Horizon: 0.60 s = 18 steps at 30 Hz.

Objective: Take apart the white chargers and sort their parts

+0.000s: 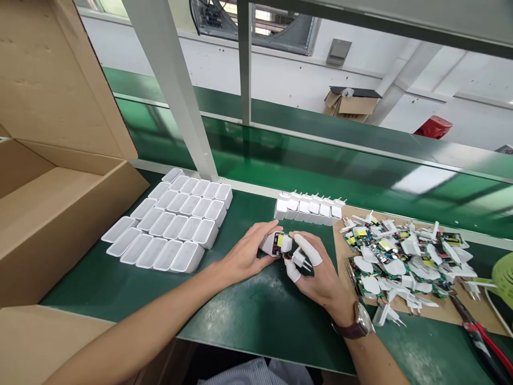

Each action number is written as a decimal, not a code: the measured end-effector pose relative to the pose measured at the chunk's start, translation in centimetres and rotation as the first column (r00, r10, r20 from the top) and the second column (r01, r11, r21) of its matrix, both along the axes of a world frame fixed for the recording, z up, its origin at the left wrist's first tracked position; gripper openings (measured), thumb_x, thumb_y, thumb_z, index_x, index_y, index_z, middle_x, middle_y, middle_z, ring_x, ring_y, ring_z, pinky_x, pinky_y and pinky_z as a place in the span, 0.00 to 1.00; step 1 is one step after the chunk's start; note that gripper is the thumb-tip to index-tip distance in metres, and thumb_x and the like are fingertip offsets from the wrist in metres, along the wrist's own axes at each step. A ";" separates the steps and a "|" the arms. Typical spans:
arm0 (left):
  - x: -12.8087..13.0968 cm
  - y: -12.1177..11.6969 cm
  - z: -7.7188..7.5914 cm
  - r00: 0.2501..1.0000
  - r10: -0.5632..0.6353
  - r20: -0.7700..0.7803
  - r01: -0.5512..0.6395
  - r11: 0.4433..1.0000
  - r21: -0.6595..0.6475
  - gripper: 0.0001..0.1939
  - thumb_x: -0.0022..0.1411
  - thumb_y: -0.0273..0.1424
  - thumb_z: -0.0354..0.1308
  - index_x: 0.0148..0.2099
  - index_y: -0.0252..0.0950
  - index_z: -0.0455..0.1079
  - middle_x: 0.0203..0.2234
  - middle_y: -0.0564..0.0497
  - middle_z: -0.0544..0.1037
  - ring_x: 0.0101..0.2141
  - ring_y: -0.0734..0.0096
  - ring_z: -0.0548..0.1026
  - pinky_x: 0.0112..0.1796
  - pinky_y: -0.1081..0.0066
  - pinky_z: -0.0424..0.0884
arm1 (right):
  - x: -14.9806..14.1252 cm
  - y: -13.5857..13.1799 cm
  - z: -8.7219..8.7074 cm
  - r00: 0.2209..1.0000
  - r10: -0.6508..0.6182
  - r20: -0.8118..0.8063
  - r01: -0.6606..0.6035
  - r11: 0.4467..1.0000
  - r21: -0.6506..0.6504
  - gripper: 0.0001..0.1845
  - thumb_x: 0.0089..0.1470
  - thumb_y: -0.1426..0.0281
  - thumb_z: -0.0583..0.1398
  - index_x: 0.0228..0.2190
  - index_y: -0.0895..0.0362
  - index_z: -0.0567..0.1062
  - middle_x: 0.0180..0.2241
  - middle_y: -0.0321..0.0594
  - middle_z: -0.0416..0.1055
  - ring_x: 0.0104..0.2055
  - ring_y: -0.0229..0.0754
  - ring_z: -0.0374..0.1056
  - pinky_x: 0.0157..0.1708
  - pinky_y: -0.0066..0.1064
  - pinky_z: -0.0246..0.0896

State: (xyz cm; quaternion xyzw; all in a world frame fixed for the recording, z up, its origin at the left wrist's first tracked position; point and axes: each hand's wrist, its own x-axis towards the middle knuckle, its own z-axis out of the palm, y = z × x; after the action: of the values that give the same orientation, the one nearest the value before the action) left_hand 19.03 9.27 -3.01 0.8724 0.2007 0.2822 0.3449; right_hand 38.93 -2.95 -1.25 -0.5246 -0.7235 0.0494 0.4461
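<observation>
Low over the green bench, my left hand (pixel 247 252) is closed around a white plastic charger housing (pixel 267 244). A circuit board (pixel 277 244) with a yellow-wrapped part sits partly inside the housing's opening. My right hand (pixel 323 272), with white finger cots on thumb and forefinger, grips the white two-pin plug end (pixel 298 258) joined to that board. To the left stand rows of open white housings (pixel 176 227). Behind my hands is a row of housings with plugs (pixel 308 207). A heap of circuit boards with plugs (pixel 404 256) lies on my right.
A large open cardboard box (pixel 80 203) takes up the left side. Red-and-black pliers (pixel 476 326) lie at the right, near a light-green round object (pixel 503 278). Cardboard (pixel 347 299) lies under the board heap. A grey upright post (pixel 176 85) rises at the bench's back edge.
</observation>
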 end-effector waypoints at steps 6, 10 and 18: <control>0.0 -0.1 0.0 1.000 -0.007 -0.004 0.007 1.000 -0.011 0.42 0.68 0.35 0.65 0.75 0.51 0.46 0.62 0.46 0.72 0.62 0.55 0.68 0.62 0.53 0.68 | -0.1 0.2 -0.1 1.000 -0.002 0.014 0.002 1.000 -0.004 0.41 0.62 0.79 0.61 0.70 0.45 0.55 0.59 0.48 0.69 0.62 0.53 0.67 0.60 0.52 0.70; 0.0 -0.1 0.4 0.997 -0.037 -0.070 0.037 0.999 0.000 0.42 0.68 0.35 0.66 0.75 0.50 0.46 0.64 0.45 0.72 0.62 0.52 0.69 0.63 0.50 0.66 | 0.1 0.3 -0.3 0.999 0.048 0.023 -0.048 0.999 -0.014 0.39 0.63 0.76 0.63 0.69 0.47 0.56 0.58 0.49 0.70 0.62 0.53 0.67 0.60 0.52 0.69; -0.1 0.3 0.5 0.987 -0.120 0.111 0.148 0.942 -0.302 0.33 0.71 0.33 0.58 0.73 0.42 0.52 0.65 0.40 0.70 0.63 0.56 0.72 0.63 0.56 0.70 | 0.7 0.4 -1.0 0.977 -0.009 -0.212 -0.007 0.997 -0.074 0.15 0.68 0.74 0.55 0.52 0.50 0.75 0.55 0.45 0.74 0.59 0.47 0.71 0.60 0.45 0.68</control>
State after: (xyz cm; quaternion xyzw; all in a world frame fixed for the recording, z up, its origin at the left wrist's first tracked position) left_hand 18.89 9.56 -2.52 0.8055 0.1665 0.2625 0.5044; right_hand 39.67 -2.52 -2.21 -0.5328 -0.6692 0.1317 0.5010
